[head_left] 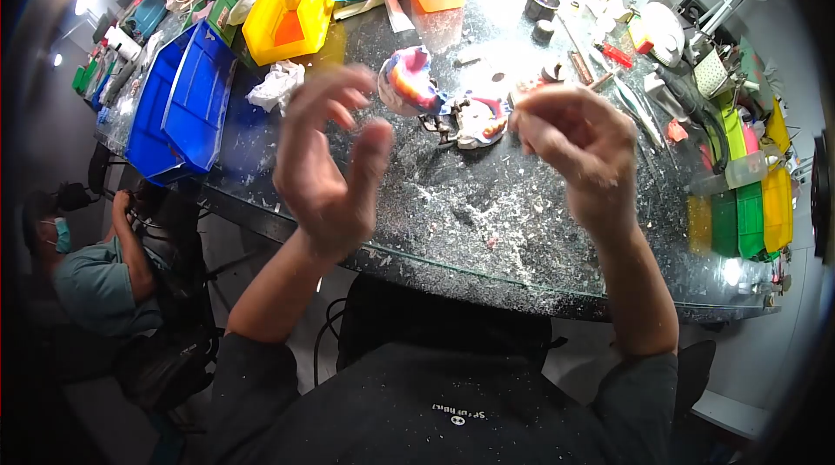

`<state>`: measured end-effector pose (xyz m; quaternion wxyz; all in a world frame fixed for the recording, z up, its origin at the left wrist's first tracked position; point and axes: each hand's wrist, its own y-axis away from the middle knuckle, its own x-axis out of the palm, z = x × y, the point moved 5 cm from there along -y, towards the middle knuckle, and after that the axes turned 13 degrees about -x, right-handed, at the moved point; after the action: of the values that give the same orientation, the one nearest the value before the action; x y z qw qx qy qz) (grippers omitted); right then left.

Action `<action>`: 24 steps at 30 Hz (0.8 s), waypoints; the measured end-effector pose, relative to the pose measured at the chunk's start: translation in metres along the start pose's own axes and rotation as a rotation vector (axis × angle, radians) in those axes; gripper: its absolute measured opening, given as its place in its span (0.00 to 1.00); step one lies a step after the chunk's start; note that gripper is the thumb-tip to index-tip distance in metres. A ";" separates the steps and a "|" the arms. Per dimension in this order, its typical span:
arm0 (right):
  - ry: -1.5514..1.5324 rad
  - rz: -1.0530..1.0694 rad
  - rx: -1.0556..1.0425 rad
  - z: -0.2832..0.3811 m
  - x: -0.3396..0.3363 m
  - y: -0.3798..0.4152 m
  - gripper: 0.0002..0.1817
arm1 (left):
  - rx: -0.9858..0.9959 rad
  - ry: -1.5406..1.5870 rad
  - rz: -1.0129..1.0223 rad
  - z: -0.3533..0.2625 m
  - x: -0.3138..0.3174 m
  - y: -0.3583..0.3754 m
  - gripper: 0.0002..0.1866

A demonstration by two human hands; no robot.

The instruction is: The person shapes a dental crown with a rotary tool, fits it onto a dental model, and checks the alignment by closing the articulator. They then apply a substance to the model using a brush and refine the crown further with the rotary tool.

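My left hand (pixel 323 165) is raised above the bench, its fingers curved but apart, with nothing between them; motion blurs it a little. My right hand (pixel 587 143) hovers on the other side, thumb and fingers pinched together; whatever they may hold is too small or hidden. Between the hands lies a dental model (pixel 407 82) with pink, orange and purple material along its arch. Beside it, near my right fingertips, a second dental model (pixel 481 124) sits on a dark metal frame. White crumbs and dust cover the dark benchtop (pixel 452 221).
At left stand a blue bin (pixel 178 108), a yellow bin (pixel 291 13) and crumpled white tissue (pixel 277 86). Hand tools, including a slim silver one (pixel 637 113), and a small black cup (pixel 541 4) lie right. Green and yellow bins (pixel 755 217) edge the right. A masked person (pixel 109 274) sits left.
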<state>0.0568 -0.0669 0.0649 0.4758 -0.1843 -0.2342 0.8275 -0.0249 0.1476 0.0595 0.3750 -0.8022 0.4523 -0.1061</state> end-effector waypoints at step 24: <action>0.928 -0.064 -0.311 0.013 -0.179 0.011 0.19 | -0.400 0.321 0.499 -0.023 0.183 0.030 0.07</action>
<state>0.1281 -0.2310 0.0844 0.5218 -0.5955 -0.1238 0.5982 0.0480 -0.0210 0.0235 0.1491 -0.6977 0.6992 -0.0452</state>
